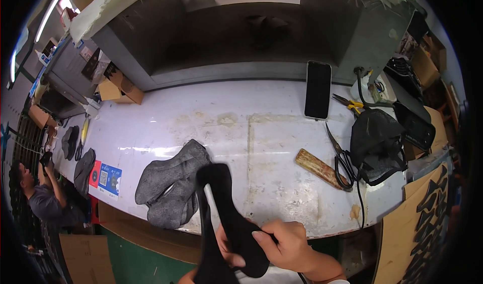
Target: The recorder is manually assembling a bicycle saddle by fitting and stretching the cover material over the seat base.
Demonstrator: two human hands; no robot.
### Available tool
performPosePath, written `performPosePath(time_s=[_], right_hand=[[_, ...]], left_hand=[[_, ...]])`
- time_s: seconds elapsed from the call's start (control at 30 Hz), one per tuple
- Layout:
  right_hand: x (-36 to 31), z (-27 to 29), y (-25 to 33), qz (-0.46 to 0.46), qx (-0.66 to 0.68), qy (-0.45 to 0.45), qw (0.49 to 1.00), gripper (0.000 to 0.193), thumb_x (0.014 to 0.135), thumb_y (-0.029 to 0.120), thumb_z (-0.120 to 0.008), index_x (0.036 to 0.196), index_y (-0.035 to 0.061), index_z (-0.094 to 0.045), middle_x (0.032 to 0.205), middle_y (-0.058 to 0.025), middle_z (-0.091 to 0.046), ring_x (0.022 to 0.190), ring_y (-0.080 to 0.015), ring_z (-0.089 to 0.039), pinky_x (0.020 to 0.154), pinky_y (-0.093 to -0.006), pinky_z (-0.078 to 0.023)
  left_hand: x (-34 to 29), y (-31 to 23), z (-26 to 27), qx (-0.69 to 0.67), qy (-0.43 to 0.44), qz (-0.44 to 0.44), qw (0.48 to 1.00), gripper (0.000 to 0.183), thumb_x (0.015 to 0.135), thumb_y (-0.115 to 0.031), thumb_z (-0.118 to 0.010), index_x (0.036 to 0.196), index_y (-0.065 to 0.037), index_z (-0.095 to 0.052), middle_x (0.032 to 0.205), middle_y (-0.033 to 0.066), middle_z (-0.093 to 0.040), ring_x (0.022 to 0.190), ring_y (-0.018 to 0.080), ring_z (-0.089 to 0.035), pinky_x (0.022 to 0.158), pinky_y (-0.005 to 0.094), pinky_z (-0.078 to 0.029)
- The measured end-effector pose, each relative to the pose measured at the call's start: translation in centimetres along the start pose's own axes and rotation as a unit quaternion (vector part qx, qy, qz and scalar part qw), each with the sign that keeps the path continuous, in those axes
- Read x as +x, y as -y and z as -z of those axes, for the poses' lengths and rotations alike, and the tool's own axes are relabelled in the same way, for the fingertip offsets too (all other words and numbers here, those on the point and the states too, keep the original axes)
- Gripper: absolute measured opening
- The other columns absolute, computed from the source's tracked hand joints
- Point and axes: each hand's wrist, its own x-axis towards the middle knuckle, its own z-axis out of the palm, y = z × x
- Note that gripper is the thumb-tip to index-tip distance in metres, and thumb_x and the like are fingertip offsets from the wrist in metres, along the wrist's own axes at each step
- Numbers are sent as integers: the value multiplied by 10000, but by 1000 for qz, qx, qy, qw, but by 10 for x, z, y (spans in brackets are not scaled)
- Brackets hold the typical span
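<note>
Close in front of me, above the table's near edge, I hold a black shoe upper [236, 218], a soft piece with a long slit-like opening. My right hand [287, 244] grips its right edge, thumb on top and fingers curled beneath. Part of my left hand [229, 249] shows through the opening and below it; the fingers close around the piece from behind, while the rest is hidden. Just beyond the black upper lies a small stack of grey felt-like uppers [168, 183] on the white table [221, 98].
To the right lie a wooden-looking bar [322, 168], black scissors [343, 166], a black mesh bag [377, 143], yellow-handled pliers [349, 103] and a phone [318, 90]. A grey metal housing [241, 73] backs the table. A co-worker [48, 198] is at far left, near a blue-red printed card [105, 178].
</note>
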Motion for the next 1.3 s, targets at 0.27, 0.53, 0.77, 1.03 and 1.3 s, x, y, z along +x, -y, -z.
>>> performPosePath(time_s=[0.27,0.53,0.77,1.03,1.3], right_hand=[[5,9,1,17,-27,-24,999,119,888,94,-686,863,16,-600,602,-119,-581,472,-246,-582,448,-327,-445],[-4,18,1,-154,267,9,951,145,975,145,-604,897,23,-598,639,-15,-574,574,-52,-490,526,-220,-394],[8,30,-4,-113,80,45,989,139,925,105,-648,826,10,-621,608,-30,-575,534,-81,-513,498,-242,-402],[-8,-5,-28,-199,359,38,911,156,992,133,-575,906,8,-614,701,12,-560,642,-56,-483,576,-222,-406],[14,15,-11,-48,114,-1,992,186,939,138,-639,827,4,-577,662,-48,-528,597,-109,-485,562,-248,-395]], left_hand=[[2,-26,-36,111,-96,105,984,748,818,-64,-693,1468,-39,-324,1362,108,-509,1265,233,-499,1089,403,-360],[18,-29,-39,282,-19,26,959,578,887,-159,-642,1384,5,-397,1400,145,-470,1213,199,-483,1054,365,-348],[3,-41,-79,209,-112,193,952,487,906,-186,-618,1296,54,-453,1152,126,-597,1072,182,-561,929,333,-440],[-6,-40,-59,190,-48,180,964,457,897,-180,-621,1265,42,-465,1088,99,-588,1029,168,-557,910,318,-425],[-5,-50,-45,281,-88,290,911,628,860,-91,-694,1382,85,-395,894,91,-662,824,127,-603,702,273,-468]])
